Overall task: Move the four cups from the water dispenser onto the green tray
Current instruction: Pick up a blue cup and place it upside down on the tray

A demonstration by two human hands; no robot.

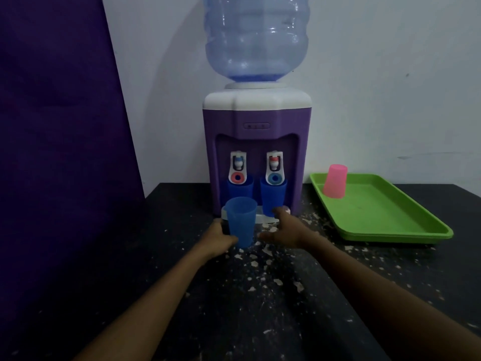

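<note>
Left hand (pixel 220 237) wrapped round a light-blue cup (pixel 240 220), upright, in front of the water dispenser (pixel 256 152). Right hand (pixel 282 229) loose-fingered, reaching for the dark-blue cup (pixel 273 196) under the right tap; another beneath the left tap (pixel 239 188). Pink cup (pixel 335 181) inverted on the green tray (pixel 390 220). Probably thin, light, smooth plastic: best gripped mid-wall, gently

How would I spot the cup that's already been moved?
Start at the purple water dispenser with the big clear bottle, then look right to the flat green plastic tray on the dark table. The pink plastic cup stands upside down at its far corner, the only pink one; the others are blue.
</note>
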